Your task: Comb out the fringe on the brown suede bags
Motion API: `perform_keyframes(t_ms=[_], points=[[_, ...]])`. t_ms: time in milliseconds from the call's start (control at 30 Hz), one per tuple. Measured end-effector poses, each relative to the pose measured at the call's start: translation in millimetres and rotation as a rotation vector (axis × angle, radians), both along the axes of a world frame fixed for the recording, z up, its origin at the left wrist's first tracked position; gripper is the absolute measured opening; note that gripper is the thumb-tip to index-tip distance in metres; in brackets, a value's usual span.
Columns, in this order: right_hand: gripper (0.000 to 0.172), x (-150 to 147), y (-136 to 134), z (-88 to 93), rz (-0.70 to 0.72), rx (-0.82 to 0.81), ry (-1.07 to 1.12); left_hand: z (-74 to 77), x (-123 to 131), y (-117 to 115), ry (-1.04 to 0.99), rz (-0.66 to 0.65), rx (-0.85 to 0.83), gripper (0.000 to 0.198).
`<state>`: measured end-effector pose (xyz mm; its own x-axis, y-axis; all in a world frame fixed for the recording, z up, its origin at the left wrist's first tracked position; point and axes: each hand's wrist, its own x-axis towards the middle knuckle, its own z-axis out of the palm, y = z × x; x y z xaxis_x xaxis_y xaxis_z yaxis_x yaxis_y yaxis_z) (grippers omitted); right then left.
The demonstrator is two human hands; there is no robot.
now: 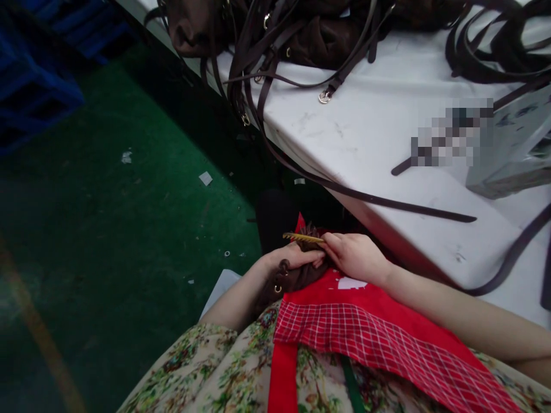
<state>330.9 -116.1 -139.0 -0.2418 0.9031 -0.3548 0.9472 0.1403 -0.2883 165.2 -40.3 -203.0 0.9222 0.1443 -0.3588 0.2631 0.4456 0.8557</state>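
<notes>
My right hand (pixel 359 257) grips one end of a yellow comb (pixel 300 237), its teeth pointing left and away from me. Just under the comb, my left hand (pixel 295 256) is closed around part of a dark brown piece with a fringed, tassel-like end (pixel 309 229). Below that hand, gathered brown material with small gold rings (pixel 297 279) rests on my lap against the red apron (pixel 370 301). Both hands are close together, and their fingertips partly hide the held piece.
A white-covered table (pixel 318 137) stands ahead and to the right. Brown bags (pixel 322 43) with buckled straps pile up on it, and one long strap (pixel 408 209) runs along its edge. Blue pallets (pixel 34 86) are at the upper left. Paper scraps (pixel 205 178) lie on the green floor.
</notes>
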Motion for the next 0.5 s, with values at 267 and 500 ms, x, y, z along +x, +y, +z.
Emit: perform_keyframes(t_ms=[267, 500], points=[[0.02, 0.1, 9.6, -3.2, 0.006, -0.16, -0.073, 14.0, -1.2, -3.5, -0.169, -0.015, -0.021, 0.037], [0.036, 36.4, 20.0, -50.5, -0.249, -0.283, -0.144, 18.3, -6.6, -0.5, -0.234, -0.049, -0.004, 0.036]])
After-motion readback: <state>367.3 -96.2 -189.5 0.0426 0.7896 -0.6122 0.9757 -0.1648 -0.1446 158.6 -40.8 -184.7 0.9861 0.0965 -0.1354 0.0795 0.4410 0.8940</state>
